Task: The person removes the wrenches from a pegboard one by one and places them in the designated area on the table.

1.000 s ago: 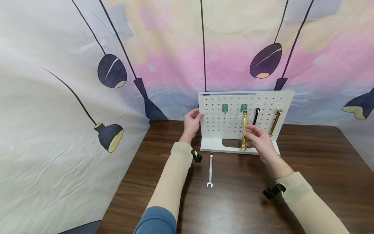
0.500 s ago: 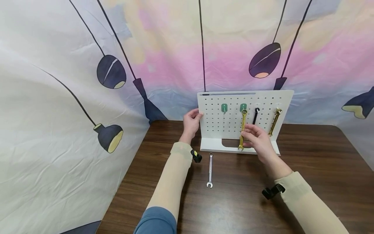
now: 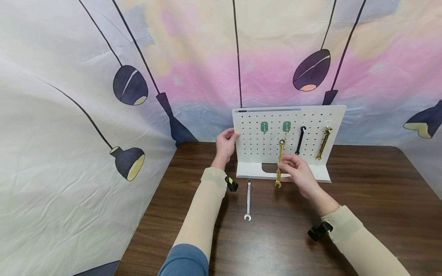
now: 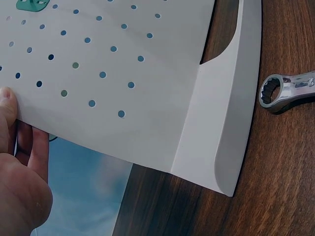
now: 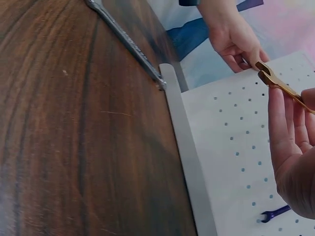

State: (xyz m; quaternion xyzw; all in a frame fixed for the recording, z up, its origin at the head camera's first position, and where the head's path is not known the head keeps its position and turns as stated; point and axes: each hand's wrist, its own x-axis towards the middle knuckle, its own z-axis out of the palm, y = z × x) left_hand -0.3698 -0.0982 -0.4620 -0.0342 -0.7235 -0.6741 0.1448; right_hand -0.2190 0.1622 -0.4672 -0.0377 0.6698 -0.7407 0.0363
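Observation:
My right hand (image 3: 297,173) pinches a gold combination wrench (image 3: 280,163) by its shank, ring end up, in front of the white pegboard (image 3: 252,145). In the right wrist view the open end of this gold wrench (image 5: 275,81) juts past my fingertips. My left hand (image 3: 226,145) grips the pegboard's left edge, thumb on the front face and fingers behind it, as the left wrist view shows. Two green hooks, a left one (image 3: 264,127) and a right one (image 3: 286,127), sit bare on the board. A silver combination wrench (image 3: 248,201) lies on the table before the board.
A black wrench (image 3: 300,140) and a second gold wrench (image 3: 324,143) hang on the board's right half. The board's base (image 3: 248,170) stands on the dark wooden table (image 3: 276,237). Behind is a printed cloth backdrop (image 3: 207,57) with painted lamps.
The gold wrench's ring end has left the right green hook; my right hand has drawn it down and slightly left, toward me. My left hand stays on the board edge.

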